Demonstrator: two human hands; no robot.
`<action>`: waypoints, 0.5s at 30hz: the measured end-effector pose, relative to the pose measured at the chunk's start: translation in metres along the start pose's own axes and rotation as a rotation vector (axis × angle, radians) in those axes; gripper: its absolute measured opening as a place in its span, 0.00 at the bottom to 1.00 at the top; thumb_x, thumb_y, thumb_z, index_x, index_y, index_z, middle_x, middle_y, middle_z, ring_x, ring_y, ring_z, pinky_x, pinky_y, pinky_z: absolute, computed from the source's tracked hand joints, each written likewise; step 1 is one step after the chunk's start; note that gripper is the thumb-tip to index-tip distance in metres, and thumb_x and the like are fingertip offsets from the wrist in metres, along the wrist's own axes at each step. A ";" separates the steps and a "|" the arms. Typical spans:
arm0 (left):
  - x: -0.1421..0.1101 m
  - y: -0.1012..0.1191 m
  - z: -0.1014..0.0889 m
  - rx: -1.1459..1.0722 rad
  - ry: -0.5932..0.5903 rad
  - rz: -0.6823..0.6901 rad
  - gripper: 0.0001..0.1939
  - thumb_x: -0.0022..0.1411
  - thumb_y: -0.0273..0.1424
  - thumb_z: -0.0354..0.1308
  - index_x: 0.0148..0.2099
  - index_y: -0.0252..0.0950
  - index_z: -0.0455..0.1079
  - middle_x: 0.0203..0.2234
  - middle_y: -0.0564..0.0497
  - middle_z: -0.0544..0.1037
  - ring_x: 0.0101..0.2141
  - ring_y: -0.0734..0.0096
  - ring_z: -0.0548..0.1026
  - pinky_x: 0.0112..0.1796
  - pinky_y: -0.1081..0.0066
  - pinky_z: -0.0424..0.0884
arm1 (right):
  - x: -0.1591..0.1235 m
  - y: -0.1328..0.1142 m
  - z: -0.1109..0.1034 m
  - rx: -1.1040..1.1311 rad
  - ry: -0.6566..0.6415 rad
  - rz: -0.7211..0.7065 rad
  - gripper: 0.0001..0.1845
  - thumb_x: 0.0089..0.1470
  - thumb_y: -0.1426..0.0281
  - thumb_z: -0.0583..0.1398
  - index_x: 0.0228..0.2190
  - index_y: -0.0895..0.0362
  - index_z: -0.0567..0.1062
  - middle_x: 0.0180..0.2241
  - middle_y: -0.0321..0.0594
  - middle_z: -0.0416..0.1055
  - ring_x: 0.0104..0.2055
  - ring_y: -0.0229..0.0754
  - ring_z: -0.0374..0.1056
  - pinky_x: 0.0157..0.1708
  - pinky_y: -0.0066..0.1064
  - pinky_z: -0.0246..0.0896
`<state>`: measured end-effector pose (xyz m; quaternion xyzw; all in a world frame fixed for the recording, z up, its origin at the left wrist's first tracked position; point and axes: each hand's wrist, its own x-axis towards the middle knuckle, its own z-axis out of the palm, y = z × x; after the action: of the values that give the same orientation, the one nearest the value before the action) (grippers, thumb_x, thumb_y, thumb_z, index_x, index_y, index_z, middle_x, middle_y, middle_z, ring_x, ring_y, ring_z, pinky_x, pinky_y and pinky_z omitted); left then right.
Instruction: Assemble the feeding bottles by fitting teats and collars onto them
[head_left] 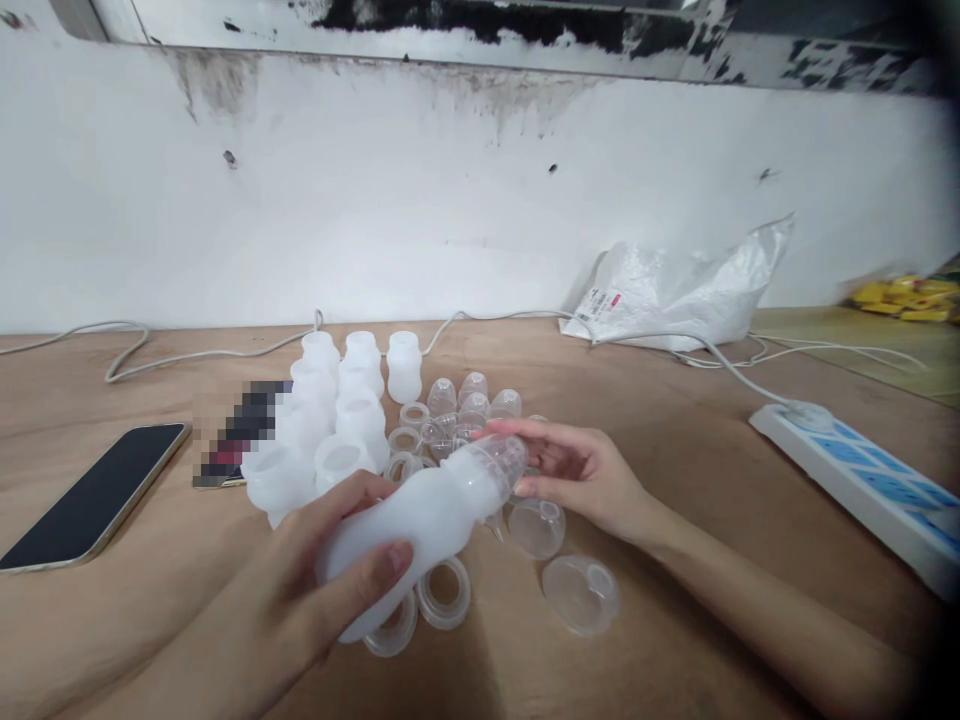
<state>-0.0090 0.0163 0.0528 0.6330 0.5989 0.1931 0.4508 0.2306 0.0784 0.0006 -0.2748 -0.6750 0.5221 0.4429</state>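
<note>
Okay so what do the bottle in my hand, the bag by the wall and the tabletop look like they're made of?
Bottle: probably silicone or soft plastic, milky and satin, with cloudy sides and soft highlights. Bag: thin plastic film, glossy white, going by its crinkles and bright glints. Tabletop: likely plywood or wood-look board, dull brown with faint grain.

Left hand (341,570): enters from lower left, fingers and thumb curled in a closed grip, thumb on the near side, pointing right and slightly up. Right hand (574,465): palm partly visible, fingers and thumb extended leftward, tips bent inward in a light pinch. Right forearm (750,590) slants down to lower right; both wrists bare.
</note>
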 end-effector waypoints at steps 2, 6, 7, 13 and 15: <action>0.000 0.000 0.000 -0.004 0.008 0.029 0.22 0.54 0.50 0.49 0.45 0.43 0.65 0.19 0.58 0.70 0.18 0.77 0.64 0.19 0.79 0.61 | -0.001 -0.001 0.000 -0.038 0.012 -0.004 0.24 0.43 0.75 0.64 0.44 0.47 0.73 0.45 0.39 0.72 0.46 0.40 0.69 0.47 0.34 0.65; -0.001 0.001 0.000 0.029 0.029 0.067 0.18 0.55 0.48 0.49 0.41 0.42 0.66 0.18 0.59 0.68 0.18 0.77 0.64 0.18 0.81 0.60 | -0.002 -0.004 0.001 -0.159 0.042 -0.017 0.25 0.41 0.74 0.66 0.44 0.47 0.73 0.44 0.38 0.73 0.46 0.43 0.69 0.48 0.36 0.64; -0.002 0.001 0.000 0.037 0.031 0.075 0.18 0.55 0.48 0.49 0.41 0.42 0.66 0.18 0.58 0.68 0.19 0.77 0.65 0.18 0.81 0.60 | -0.002 -0.004 0.001 -0.193 0.046 -0.023 0.25 0.41 0.73 0.66 0.44 0.48 0.72 0.43 0.38 0.74 0.46 0.43 0.69 0.48 0.36 0.64; -0.001 0.002 0.000 0.053 0.022 0.083 0.18 0.56 0.47 0.48 0.40 0.41 0.66 0.19 0.57 0.69 0.20 0.75 0.65 0.20 0.79 0.61 | -0.004 -0.005 0.001 -0.376 0.024 -0.077 0.26 0.46 0.71 0.63 0.48 0.44 0.68 0.45 0.34 0.72 0.45 0.42 0.70 0.48 0.34 0.63; -0.001 0.002 0.001 0.090 0.039 0.088 0.17 0.56 0.47 0.48 0.39 0.41 0.66 0.20 0.57 0.70 0.21 0.74 0.67 0.21 0.79 0.61 | -0.005 -0.004 0.001 -0.413 0.015 -0.092 0.26 0.47 0.71 0.62 0.49 0.43 0.67 0.47 0.33 0.70 0.47 0.42 0.68 0.49 0.35 0.62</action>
<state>-0.0074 0.0154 0.0547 0.6744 0.5874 0.1979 0.4011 0.2325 0.0725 0.0030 -0.3328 -0.7762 0.3497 0.4056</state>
